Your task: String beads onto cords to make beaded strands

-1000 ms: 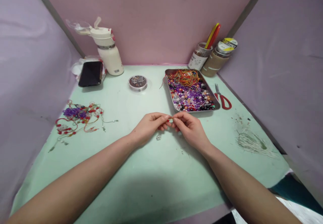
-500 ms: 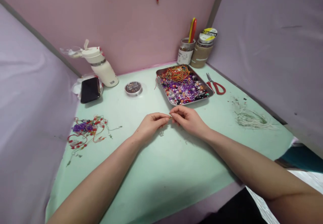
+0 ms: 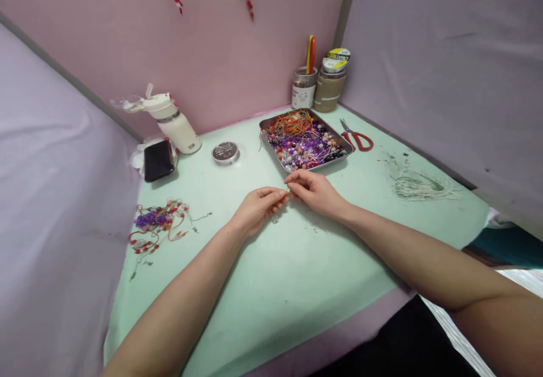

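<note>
My left hand (image 3: 261,208) and my right hand (image 3: 313,192) meet over the table, just in front of the metal tray (image 3: 285,165) of beads and cords. Both are closed, thumb against fingertips. A tiny yellowish piece (image 3: 288,194) shows between the fingertips; it is too small to name. Just below my left fingers is a small pale openwork charm (image 3: 275,218), and I cannot tell whether it hangs from them or lies on the table. Purple and clear beads (image 3: 303,146) fill most of the tray, with a tangle of orange cords (image 3: 294,123) at its back.
Left lie finished-looking beaded strings (image 3: 156,221), a phone (image 3: 159,161) and a tilted white bottle (image 3: 181,131). A round spool (image 3: 225,153) sits behind my hands. On the right are red-handled scissors (image 3: 357,139), white cords (image 3: 419,186) and two jars (image 3: 329,91), (image 3: 304,91).
The camera view has shifted a little, so the surroundings sit differently in the picture. My fingertips remain together, with the right hand slightly raised and the charm now closer beneath my left fingers.
</note>
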A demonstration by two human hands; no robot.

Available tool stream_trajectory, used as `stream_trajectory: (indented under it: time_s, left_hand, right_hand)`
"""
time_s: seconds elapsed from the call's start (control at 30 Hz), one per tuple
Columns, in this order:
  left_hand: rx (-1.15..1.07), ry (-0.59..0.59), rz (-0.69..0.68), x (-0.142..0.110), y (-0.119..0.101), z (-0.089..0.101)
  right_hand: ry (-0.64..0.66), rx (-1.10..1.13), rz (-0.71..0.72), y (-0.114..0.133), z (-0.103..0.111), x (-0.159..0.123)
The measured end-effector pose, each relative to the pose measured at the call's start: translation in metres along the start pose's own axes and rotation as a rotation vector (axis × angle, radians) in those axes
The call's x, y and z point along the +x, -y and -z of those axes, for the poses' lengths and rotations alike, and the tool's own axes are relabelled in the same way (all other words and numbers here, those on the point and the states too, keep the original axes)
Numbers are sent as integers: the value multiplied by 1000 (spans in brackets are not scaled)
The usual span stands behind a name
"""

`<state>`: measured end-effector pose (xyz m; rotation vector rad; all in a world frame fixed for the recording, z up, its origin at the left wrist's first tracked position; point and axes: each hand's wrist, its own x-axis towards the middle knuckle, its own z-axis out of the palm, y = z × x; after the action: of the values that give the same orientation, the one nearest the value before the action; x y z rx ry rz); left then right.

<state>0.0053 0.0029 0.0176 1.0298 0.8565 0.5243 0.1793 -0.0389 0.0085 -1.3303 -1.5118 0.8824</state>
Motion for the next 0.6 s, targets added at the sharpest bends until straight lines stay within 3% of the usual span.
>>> stream_trajectory:
  time_s: [0.17, 0.4, 0.6]
  left_hand:
    - [4, -63, -28, -1, 0, 1]
    - [-73, -102, -45, 2, -1, 2]
    - [-122, -111, -32, 3, -1, 1]
  right_hand:
    - [13, -24, 33, 1, -1, -1]
    - [-46, -195, 289, 3, 2, -1]
    - [-6, -284, 340, -3, 0, -1]
